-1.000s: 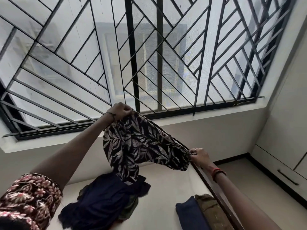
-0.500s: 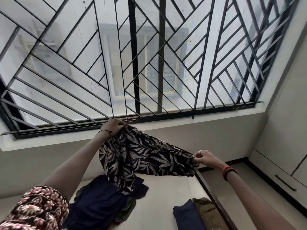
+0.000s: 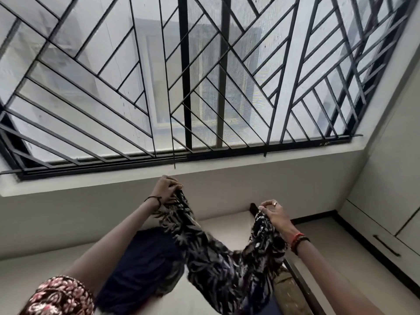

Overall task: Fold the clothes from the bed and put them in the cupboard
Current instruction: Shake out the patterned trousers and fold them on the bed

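Note:
A black garment with a pale leaf print [image 3: 218, 264] hangs in a loop in the air above the bed [image 3: 227, 226]. My left hand [image 3: 166, 189] pinches one end of it, raised below the window sill. My right hand [image 3: 273, 215] grips the other end, lower and to the right. The cloth sags between the two hands and drapes down toward the bed. A dark navy pile of clothes [image 3: 141, 262] lies on the bed under my left forearm. A folded olive-brown piece [image 3: 288, 294] lies at the bed's right edge, partly hidden by the hanging garment.
A large window with a black metal grille [image 3: 204, 87] fills the wall ahead. The bed's dark wooden side rail [image 3: 302, 285] runs along the right. Beyond it is bare floor and a pale cupboard with a dark handle [image 3: 386, 245].
Both hands have come closer together and lower. The printed garment, stretched wide before, now sags in a deep loop toward the bed and covers the folded navy piece.

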The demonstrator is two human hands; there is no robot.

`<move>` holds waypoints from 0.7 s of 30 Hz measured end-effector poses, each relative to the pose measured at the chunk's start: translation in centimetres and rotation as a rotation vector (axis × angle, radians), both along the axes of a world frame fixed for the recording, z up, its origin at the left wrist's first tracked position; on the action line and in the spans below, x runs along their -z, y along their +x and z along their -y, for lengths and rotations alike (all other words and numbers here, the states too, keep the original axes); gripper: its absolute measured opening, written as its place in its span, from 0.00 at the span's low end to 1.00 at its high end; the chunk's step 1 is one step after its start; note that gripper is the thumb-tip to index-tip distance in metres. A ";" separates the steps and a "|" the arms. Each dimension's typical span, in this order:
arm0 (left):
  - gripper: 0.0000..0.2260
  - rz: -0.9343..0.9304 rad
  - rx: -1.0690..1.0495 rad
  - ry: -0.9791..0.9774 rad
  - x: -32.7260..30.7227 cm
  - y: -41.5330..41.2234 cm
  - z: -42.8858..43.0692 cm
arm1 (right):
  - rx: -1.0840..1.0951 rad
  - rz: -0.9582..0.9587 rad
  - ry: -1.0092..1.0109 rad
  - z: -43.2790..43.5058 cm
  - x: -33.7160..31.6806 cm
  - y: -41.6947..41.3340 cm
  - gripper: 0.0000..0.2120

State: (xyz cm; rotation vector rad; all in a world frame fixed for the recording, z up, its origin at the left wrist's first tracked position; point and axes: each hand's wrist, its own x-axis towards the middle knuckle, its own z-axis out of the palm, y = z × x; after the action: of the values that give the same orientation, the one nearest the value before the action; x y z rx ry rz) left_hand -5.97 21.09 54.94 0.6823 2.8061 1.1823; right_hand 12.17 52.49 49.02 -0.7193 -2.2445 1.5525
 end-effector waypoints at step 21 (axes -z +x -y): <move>0.07 0.456 0.120 0.249 1.4 7.3 -8.1 | -0.070 -0.097 -0.801 4.5 -1.6 2.4 0.08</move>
State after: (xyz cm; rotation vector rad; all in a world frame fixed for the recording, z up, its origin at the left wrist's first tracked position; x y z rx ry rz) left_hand 1.31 29.21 53.57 0.5008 2.2417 1.4604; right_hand 14.55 48.00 50.60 -0.7259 -1.5407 2.4792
